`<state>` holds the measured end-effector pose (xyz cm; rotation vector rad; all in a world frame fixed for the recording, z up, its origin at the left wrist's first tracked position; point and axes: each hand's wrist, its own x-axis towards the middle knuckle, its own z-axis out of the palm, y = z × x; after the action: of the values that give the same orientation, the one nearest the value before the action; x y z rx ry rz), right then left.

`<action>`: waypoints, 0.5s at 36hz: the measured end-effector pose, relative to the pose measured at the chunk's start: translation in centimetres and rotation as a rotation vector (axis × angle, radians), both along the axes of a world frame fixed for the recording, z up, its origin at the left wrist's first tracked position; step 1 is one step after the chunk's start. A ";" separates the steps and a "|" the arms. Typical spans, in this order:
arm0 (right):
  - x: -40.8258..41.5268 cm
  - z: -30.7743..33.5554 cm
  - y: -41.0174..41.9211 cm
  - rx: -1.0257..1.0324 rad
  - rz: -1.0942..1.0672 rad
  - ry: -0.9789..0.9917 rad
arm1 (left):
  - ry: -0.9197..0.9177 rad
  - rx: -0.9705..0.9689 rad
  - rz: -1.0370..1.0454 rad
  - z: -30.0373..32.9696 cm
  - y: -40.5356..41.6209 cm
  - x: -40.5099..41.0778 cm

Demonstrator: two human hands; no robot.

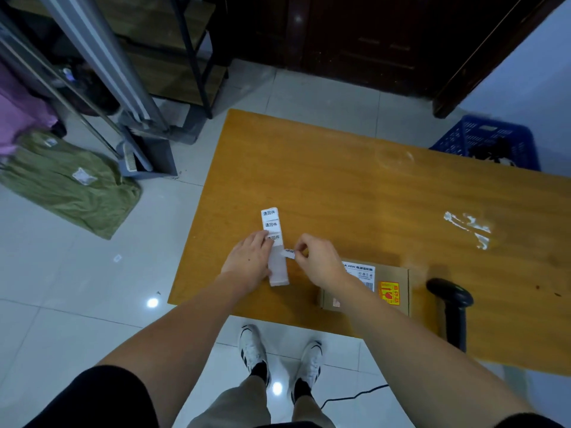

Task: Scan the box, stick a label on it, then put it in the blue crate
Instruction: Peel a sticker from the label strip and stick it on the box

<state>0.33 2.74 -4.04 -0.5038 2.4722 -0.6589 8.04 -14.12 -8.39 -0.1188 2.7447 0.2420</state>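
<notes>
A small cardboard box [391, 291] with a white barcode sticker and a yellow-red sticker lies near the front edge of the wooden table [355, 186]. Left of it lies a white strip of labels [272, 222]. My left hand [250, 261] presses flat on the strip's lower part. My right hand [315, 257] pinches a small white label [289, 252] that is half peeled off the strip. A black handheld scanner [451, 299] lies right of the box. The blue crate [491, 140] stands on the floor beyond the table's far right edge.
A metal shelf rack [191, 57] and grey poles stand at the back left. A green cloth [74, 183] lies on the tiled floor on the left. White tape scraps [469, 227] stick to the table on the right. A black cable runs on the floor by my feet.
</notes>
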 end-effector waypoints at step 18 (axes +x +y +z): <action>-0.7 3.7 12.4 -0.246 -0.331 -0.122 | 0.030 0.426 0.123 7.3 11.3 -3.9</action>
<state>-0.39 15.12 -0.32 -0.1343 2.3907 -1.1001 4.14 -2.82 -1.10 -0.1676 2.6496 0.8571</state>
